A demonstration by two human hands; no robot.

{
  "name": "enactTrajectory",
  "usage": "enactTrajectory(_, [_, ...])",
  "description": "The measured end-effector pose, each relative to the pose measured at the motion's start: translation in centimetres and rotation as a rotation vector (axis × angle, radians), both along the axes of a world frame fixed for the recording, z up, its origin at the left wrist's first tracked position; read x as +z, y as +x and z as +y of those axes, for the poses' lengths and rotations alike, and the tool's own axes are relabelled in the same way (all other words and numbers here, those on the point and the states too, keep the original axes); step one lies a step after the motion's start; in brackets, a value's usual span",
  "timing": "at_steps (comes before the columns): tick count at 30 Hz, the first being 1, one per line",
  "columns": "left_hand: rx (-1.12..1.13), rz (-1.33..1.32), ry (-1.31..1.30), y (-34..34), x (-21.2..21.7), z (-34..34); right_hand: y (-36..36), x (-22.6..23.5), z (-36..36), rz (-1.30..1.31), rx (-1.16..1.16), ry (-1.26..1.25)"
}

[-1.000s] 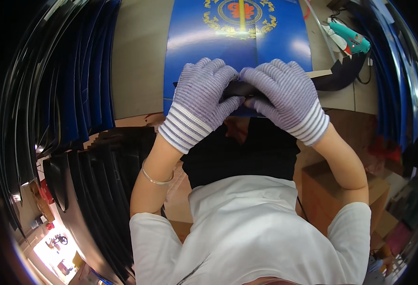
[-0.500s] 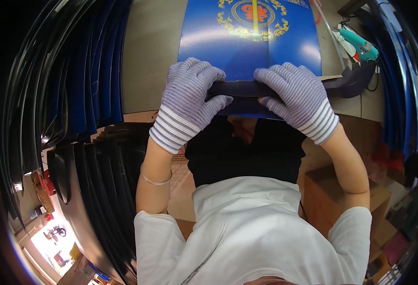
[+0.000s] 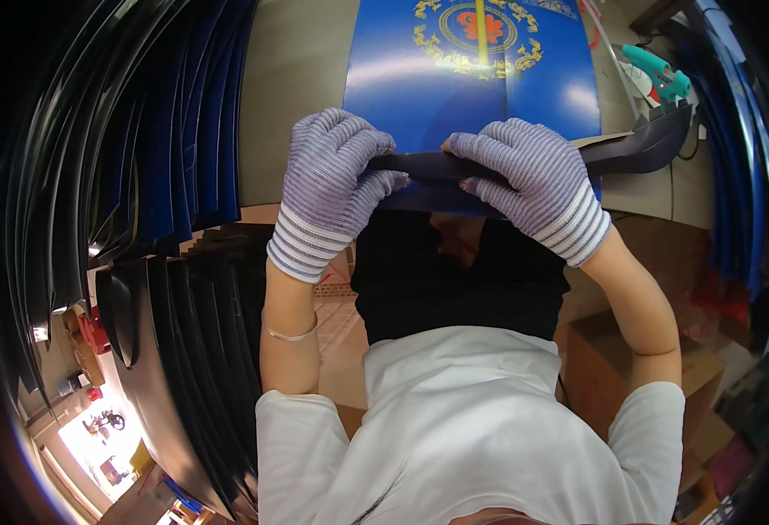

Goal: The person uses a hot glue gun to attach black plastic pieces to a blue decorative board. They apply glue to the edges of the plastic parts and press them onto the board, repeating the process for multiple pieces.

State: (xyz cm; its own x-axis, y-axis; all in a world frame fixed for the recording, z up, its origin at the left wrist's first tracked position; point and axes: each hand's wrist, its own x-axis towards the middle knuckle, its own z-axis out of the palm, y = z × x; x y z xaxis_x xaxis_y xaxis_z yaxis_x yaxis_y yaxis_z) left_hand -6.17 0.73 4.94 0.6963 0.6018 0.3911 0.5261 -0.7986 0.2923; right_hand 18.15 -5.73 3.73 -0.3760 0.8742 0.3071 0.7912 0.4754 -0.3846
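Note:
A glossy blue panel [image 3: 428, 96] with a gold and red round emblem lies on the table in front of me. Along its near edge runs a dark, flexible strip [image 3: 426, 166], whose loose end curls up at the right. My left hand [image 3: 328, 175], in a grey striped knit glove, pinches the strip near the panel's left corner between thumb and fingers. Gloved the same way, my right hand [image 3: 529, 175] grips it a short way to the right, thumb below and fingers above. Bare fingertips show on the right glove. The strip's underside is hidden.
A teal glue gun-like tool [image 3: 660, 74] lies at the table's far right. Blue sheets [image 3: 153, 157] stand stacked at the left, with more blue sheets [image 3: 743, 140] at the right. Black curved sheets [image 3: 188, 350] are below left. A cardboard box [image 3: 616, 350] sits low at the right.
My right hand has slid left along the strip, and its fingers have closed on it. My left hand has shifted left toward the panel's corner. The whole view has moved slightly.

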Motion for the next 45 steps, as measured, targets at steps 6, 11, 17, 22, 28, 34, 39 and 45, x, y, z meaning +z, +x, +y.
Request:
enactTrajectory(6, [-0.108, 0.054, 0.035, 0.2, 1.7, 1.2, -0.7, 0.2, -0.1, -0.045, 0.050, -0.081])
enactTrajectory(11, [-0.009, 0.267, 0.100, -1.9, 1.9, 2.9, 3.9, 2.0, -1.6, -0.127, 0.056, 0.045])
enactTrajectory(17, [0.084, 0.267, 0.169, 2.1, 4.1, 2.0, 13.7, 2.8, -7.2, -0.376, -0.273, -0.006])
enactTrajectory(22, [-0.183, 0.064, -0.267, 14.6, 2.7, -4.2, 13.3, 0.6, -7.2, -0.223, -0.243, -0.028])
enactTrajectory(28, [-0.217, 0.106, -0.204, 18.0, -1.5, -3.8, 13.3, 0.2, -7.2, -0.224, -0.261, 0.028])
enactTrajectory(34, [-0.259, -0.018, -0.165, 17.4, -2.1, -4.0, 12.7, 0.4, -6.7, -0.099, -0.307, -0.137])
enactTrajectory(39, [-0.231, -0.031, -0.190, 17.3, -1.4, -4.3, 11.0, 0.8, -6.4, -0.147, -0.363, -0.003])
enactTrajectory(45, [-0.267, -0.128, -0.219, 17.0, -1.5, -4.2, 11.5, 0.5, -6.2, -0.156, -0.317, -0.082])
